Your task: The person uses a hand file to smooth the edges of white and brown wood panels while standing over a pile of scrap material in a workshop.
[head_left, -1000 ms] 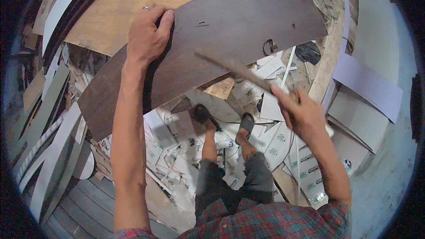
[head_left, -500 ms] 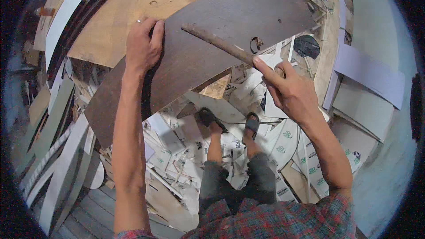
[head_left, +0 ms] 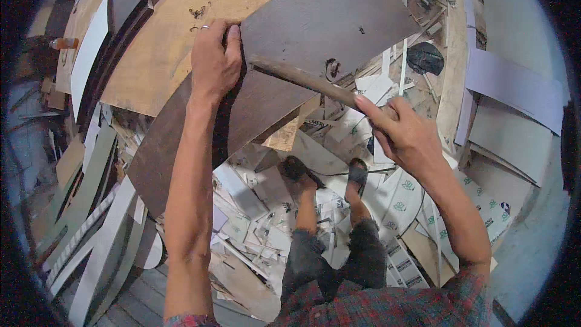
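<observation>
A dark brown board [head_left: 339, 18] lies slantwise in front of me, its near left corner reaching down beside my left forearm. My left hand [head_left: 218, 54], with a ring on one finger, grips the board's far edge, the fingertips hidden beyond it. In my closed right hand [head_left: 405, 136] is one end of a long, slim brown bar [head_left: 308, 82]. The thumb stretches along this bar. Its other end lies over the board near my left wrist; whether it touches the surface I cannot tell. A small dark curled scrap [head_left: 332, 68] rests on the board beyond the bar.
Under the board is a light wooden worktop [head_left: 145, 54], with white and dark panels [head_left: 91, 60] stacked at its left. White offcuts [head_left: 266, 194] litter the floor around my feet. Long strips [head_left: 109, 242] lean at the left; pale lilac boards [head_left: 514, 94] lie at the right.
The bar's far end has come nearer to me across the board, and my right hand has dropped slightly. My left hand keeps its grip. The whole view has shifted a little.
</observation>
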Available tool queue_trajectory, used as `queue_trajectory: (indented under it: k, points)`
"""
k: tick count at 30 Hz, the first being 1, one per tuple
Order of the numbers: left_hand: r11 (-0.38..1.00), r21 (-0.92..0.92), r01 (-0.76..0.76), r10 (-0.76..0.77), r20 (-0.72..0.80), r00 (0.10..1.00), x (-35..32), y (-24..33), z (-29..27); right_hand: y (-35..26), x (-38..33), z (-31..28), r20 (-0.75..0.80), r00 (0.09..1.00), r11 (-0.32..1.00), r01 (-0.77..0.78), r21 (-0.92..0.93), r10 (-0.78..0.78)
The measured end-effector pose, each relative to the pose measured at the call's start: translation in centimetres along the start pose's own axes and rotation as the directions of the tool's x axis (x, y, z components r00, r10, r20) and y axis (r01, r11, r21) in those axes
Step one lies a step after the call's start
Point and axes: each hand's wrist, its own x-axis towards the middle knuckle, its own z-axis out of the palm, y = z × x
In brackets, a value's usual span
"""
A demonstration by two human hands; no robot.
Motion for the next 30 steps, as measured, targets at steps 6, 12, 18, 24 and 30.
queue_trajectory:
  k: [6, 12, 18, 24, 30]
  points:
    - [0.999, 0.034, -0.006, 0.006, -0.002, 1.000, 0.1, -0.4, -0.4, -1.1, -2.6, -1.2, 0.115, 0.986, 0.989, 0.107, 0.098, -0.118]
    - [0.999, -0.002, 0.054, -0.054, 0.017, 0.998, 0.2, 0.5, 0.0, 2.1, 0.8, 0.3, -0.024, 0.997, 0.997, 0.075, 0.035, -0.075]
    - [1.000, -0.004, 0.028, -0.028, -0.005, 1.000, 0.2, -0.6, -0.6, 0.1, -1.5, -1.4, 0.084, 0.988, 0.990, 0.128, 0.055, -0.133]
    - [0.997, 0.021, 0.078, -0.078, 0.024, 0.997, 0.0, 0.5, -0.2, 1.8, 2.0, -0.4, -0.037, 0.993, 0.993, 0.111, 0.037, -0.109]
    - [0.997, 0.019, 0.079, -0.079, 0.005, 0.997, 0.1, -0.3, -0.6, 2.5, -2.9, -1.7, 0.099, 0.987, 0.990, 0.114, 0.087, -0.122]
